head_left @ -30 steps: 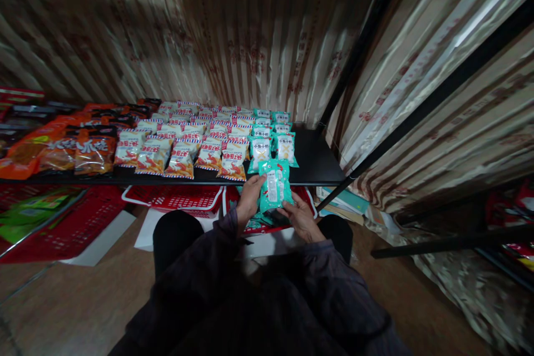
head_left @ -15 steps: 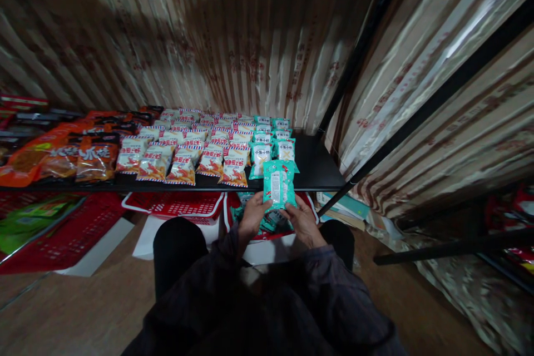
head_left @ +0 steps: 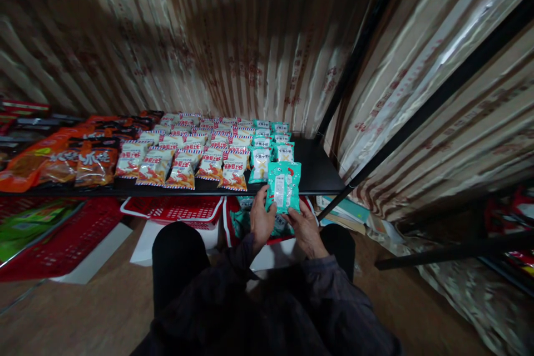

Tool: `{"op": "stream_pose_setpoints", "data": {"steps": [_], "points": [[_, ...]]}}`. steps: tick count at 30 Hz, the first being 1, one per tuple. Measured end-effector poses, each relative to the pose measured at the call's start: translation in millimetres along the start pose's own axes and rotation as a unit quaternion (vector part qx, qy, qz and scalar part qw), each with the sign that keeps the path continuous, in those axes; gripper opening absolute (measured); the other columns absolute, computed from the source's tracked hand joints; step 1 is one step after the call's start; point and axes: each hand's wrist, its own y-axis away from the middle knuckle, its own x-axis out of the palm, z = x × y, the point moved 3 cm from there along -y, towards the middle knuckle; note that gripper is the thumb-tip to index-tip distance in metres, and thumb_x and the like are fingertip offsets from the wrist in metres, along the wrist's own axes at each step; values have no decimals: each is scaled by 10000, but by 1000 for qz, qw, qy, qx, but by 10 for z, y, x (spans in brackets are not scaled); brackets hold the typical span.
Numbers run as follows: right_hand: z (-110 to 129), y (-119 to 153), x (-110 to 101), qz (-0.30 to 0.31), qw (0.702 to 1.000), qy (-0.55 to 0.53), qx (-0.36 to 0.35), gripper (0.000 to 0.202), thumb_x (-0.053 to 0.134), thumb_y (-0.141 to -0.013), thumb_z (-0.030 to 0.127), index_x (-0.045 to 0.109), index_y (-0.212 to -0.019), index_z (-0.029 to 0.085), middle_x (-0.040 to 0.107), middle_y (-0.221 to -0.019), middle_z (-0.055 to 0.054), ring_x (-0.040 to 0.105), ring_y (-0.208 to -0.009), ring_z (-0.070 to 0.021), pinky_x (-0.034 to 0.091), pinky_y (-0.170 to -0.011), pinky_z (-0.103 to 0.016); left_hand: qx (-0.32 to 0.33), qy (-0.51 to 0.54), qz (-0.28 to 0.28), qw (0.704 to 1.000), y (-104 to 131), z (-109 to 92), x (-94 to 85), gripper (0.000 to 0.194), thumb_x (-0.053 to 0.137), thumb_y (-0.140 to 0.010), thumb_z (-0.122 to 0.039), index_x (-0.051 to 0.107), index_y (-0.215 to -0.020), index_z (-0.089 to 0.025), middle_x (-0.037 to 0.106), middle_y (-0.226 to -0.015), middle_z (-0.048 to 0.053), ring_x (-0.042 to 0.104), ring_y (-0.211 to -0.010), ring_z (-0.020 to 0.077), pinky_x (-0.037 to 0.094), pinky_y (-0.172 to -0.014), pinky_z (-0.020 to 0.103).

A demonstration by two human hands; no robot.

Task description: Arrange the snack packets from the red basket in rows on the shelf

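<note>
A teal snack packet (head_left: 283, 186), its label side toward me, is held upright just in front of the shelf edge. My left hand (head_left: 262, 216) grips its lower left side, and my right hand (head_left: 306, 227) pinches its lower right corner. Behind it on the black shelf (head_left: 319, 169) lie two columns of teal packets (head_left: 261, 162). White, red and blue striped packets (head_left: 155, 166) lie in rows to their left. Below my hands, a red basket (head_left: 228, 222) holds more teal packets, partly hidden by my hands.
Orange packets (head_left: 97, 161) fill the shelf's left part. Below are another red basket (head_left: 187, 210) and one with green packets (head_left: 31, 228). A black slanted post (head_left: 392, 139) rises at the right, near stacked books (head_left: 346, 208). Striped sheeting hangs behind.
The held teal packet has moved slightly right. My left hand has shifted right and up along its side, with the fingers higher than before.
</note>
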Motion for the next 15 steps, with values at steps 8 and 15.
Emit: {"op": "stream_pose_setpoints", "data": {"steps": [8,15], "points": [[-9,-10,-21,4,1000,2,-4,483,816,-601,288,687,-1067,286,740,-1015,6,698,-803,-176,579,-671,-299,-24,-22,-6,999,-11,93,22,540,574,-788,-122,452,-1311,-171,613,-1131,117,634,-952,210,524,-876,408],[-3,38,-31,-24,998,49,-43,533,790,-637,341,674,-1150,253,739,-1035,-23,691,-796,-184,576,-707,-321,76,-106,-12,991,29,-9,7,516,540,-782,-89,535,-1283,-215,533,-1233,112,545,-1146,236,480,-991,430]]}}
